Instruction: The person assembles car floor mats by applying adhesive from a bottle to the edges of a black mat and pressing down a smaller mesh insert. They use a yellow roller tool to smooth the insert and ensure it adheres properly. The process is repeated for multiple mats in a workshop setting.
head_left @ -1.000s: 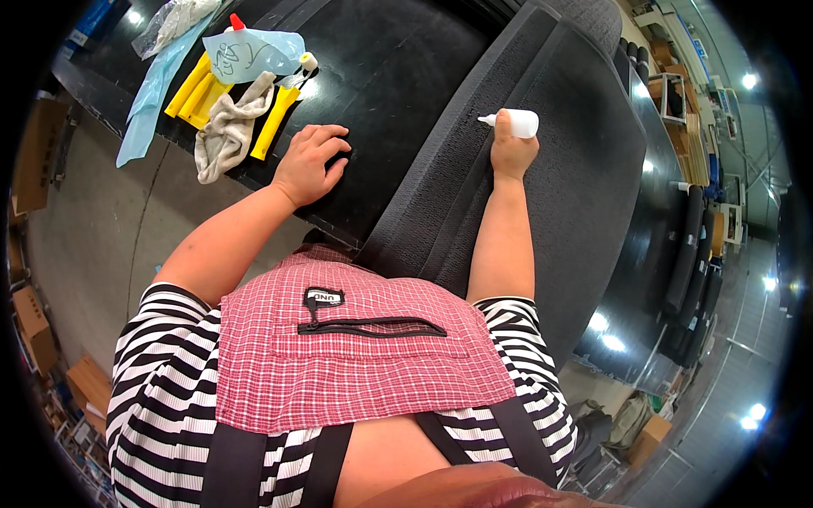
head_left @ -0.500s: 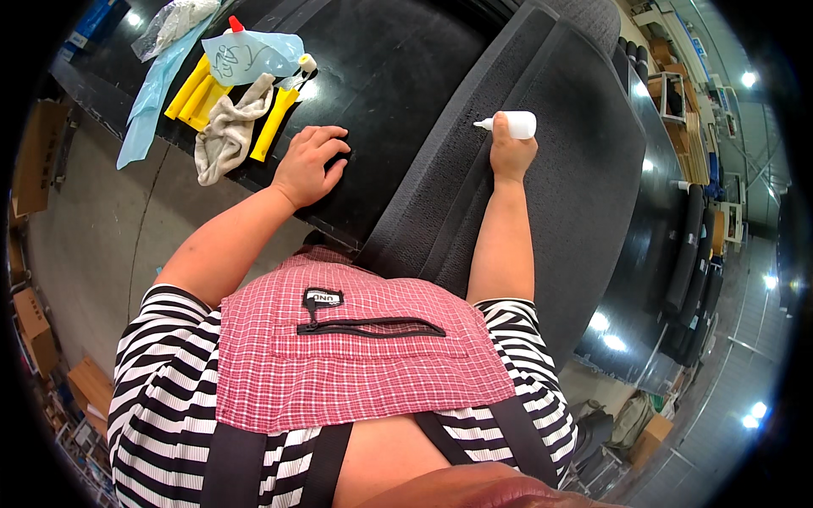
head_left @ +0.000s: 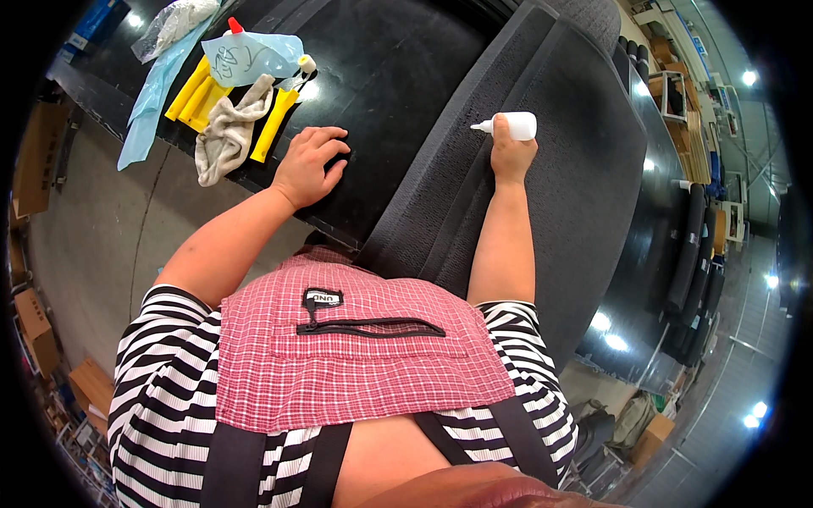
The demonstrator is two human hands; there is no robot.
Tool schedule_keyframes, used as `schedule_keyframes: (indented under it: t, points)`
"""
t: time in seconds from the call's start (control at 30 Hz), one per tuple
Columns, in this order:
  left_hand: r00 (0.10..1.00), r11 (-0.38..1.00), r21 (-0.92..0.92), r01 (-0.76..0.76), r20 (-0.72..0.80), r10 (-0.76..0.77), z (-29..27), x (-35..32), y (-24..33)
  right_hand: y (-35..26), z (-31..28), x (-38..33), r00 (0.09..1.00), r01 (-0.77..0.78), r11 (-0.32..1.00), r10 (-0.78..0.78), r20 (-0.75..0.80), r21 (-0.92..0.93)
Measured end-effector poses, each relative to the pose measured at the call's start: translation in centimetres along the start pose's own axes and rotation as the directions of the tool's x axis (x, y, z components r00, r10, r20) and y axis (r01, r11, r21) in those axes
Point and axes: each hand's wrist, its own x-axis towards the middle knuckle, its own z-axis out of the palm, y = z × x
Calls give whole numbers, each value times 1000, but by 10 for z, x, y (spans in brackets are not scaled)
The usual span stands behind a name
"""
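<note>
Bottle [head_left: 515, 126]: small, white, plastic, nozzle pointing left; lying sideways over the grey felt panel [head_left: 584, 195]. Right hand [head_left: 511, 153], fingers wrapped round its body. Likely light, squeezable, smooth; best held mid-body. Left hand [head_left: 309, 162]: fingers loosely curled, pressing flat on the black tabletop [head_left: 381, 76], holding nothing. Nearby: rag [head_left: 224, 135], yellow tools [head_left: 193, 93].

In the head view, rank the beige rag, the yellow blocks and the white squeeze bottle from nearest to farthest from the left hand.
From the left hand:
1. Beige rag, just to its left at the table edge.
2. Yellow blocks, beyond the rag, upper left.
3. White squeeze bottle, far right, held in the right hand.
</note>
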Motion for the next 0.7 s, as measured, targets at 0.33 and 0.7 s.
schedule_keyframes:
  t: [0.33,0.7]
  points:
    - [1000,1000,-8,-16,-6,16,-1,1,1,4,3,1,1000,-2,992,1,-7,-128]
    - [1000,1000,-5,-13,-7,13,-1,1,2,2,6,1,997,58,998,-59,-40,-17]
